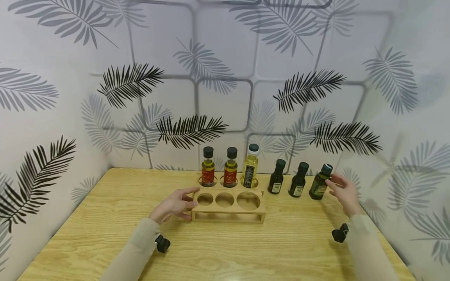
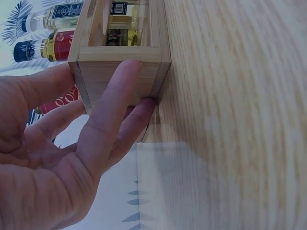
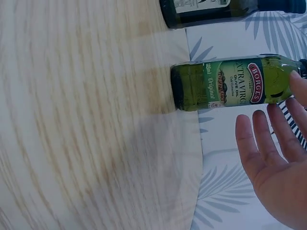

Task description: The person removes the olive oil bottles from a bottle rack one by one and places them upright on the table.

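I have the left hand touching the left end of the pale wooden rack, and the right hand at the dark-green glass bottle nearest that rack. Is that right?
Not the nearest one: the head view shows the right hand at the dark-green glass bottle farthest from the pale wooden rack. The left hand does touch the rack's left end.

I am seeing the left hand touching the left end of the wooden rack. Two red-labelled bottles and a pale-yellow bottle are standing along its back row, and three round holes are showing in front. To the right, two slim dark bottles are standing on the table. Beside them, I am watching the right hand reaching around a green bottle, its thumb lying near the neck.
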Available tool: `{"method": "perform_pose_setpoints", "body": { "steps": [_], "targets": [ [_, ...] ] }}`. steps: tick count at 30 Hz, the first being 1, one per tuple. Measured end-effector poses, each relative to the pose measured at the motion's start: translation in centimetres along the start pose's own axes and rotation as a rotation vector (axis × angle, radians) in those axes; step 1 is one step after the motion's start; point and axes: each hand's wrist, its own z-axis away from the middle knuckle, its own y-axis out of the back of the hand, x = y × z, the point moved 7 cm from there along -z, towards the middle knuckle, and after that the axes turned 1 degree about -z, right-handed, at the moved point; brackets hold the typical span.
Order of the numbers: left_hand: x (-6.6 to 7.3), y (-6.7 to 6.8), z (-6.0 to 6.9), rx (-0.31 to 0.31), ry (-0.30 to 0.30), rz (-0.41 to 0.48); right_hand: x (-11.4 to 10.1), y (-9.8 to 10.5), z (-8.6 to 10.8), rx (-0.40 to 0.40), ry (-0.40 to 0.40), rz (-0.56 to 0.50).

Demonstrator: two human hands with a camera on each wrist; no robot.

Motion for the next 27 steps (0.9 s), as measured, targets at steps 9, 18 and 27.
{"method": "perform_pose_setpoints", "body": {
  "steps": [9,18,27],
  "targets": [
    [0.4,0.0,-0.2,-0.003,0.004,-0.004,-0.7,1.1,0.5,0.149,0.006,-0.35],
    [0.8,0.0,-0.2,0.003,-0.004,0.003,-2.1,-1.9,0.9,0.055,0.07,-0.255],
    [0.3,0.0,0.0,0.018,0.001,0.01,-2.3,-6.7,1.6,-0.085,0.029,-0.322]
  ]
}}
